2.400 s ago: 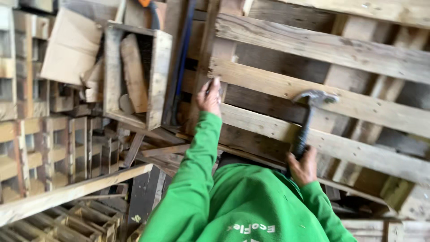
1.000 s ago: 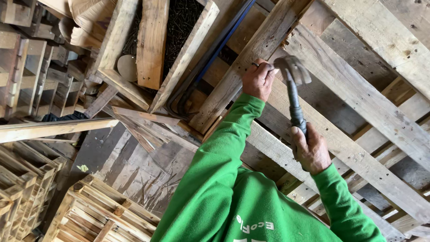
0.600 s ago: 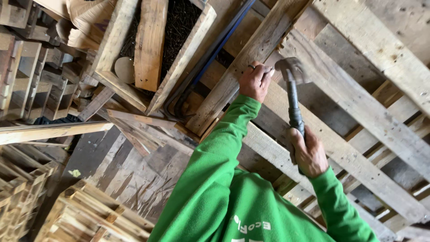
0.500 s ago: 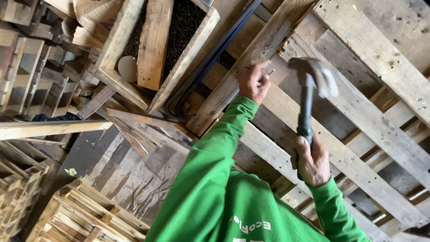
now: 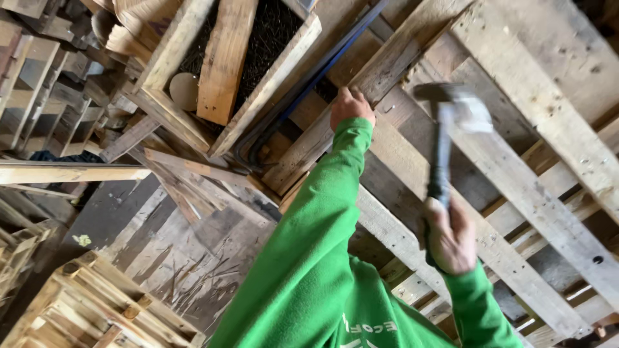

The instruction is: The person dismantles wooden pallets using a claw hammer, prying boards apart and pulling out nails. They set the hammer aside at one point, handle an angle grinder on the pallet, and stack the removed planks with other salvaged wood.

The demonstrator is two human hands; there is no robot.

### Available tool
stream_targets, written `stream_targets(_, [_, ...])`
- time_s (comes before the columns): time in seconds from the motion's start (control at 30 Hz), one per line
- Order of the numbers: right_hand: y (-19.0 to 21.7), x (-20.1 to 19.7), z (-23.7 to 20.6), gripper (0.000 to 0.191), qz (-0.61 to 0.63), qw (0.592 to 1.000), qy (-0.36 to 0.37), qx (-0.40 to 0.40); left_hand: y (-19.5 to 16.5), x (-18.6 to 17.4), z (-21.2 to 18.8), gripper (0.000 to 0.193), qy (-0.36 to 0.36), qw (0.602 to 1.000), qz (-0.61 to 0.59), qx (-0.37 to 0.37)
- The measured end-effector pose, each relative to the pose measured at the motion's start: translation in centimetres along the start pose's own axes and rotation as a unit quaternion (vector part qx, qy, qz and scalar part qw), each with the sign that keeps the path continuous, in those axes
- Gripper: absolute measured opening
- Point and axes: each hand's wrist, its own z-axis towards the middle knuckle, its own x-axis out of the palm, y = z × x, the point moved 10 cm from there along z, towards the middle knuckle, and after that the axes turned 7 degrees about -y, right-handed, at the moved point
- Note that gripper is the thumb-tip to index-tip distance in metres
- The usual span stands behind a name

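- At the handle's lower end, the right hand (image 5: 451,235) is closed around one hammer (image 5: 447,135), its blurred head raised above the pallet board (image 5: 516,187).
- Left hand (image 5: 351,106), fingers pinched on the slat; any nail between them cannot be told.
- Risk: a skewed blow could strike these fingers.
- Beyond: one nail-filled wooden box (image 5: 187,122).

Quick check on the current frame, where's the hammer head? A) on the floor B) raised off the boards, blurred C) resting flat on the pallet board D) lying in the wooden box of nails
B: the right hand grips the hammer by its handle, its head raised and blurred above the pallet, while the left hand rests on a board.
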Motion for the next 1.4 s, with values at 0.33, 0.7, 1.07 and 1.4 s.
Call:
stream_targets(0.33, [9.7, -3.2, 1.0, 0.033, 0.129, 0.963, -0.022, -0.237, 0.5, 0.2, 0.5, 0.029, -0.027, 0.999, -0.029, -0.015])
stream_targets(0.7, [12.1, -13.3, -1.5, 0.038, 0.227, 0.884, -0.038, -0.406, -1.0, -2.2, 0.0, 0.02, -0.075, 0.996, -0.049, 0.003])
stream_targets(1.07, [3.5, -4.6, 3.8, 0.029, -0.017, 0.991, 0.022, -0.132, -1.1, -2.6, 0.1, 0.018, -0.106, 0.987, -0.114, 0.022])
stream_targets(1.4, [4.9, 2.7, 3.7, 0.028, -0.035, 0.998, 0.027, -0.037, -1.2, -3.0, 0.3, 0.02, -0.112, 0.988, -0.103, 0.03])
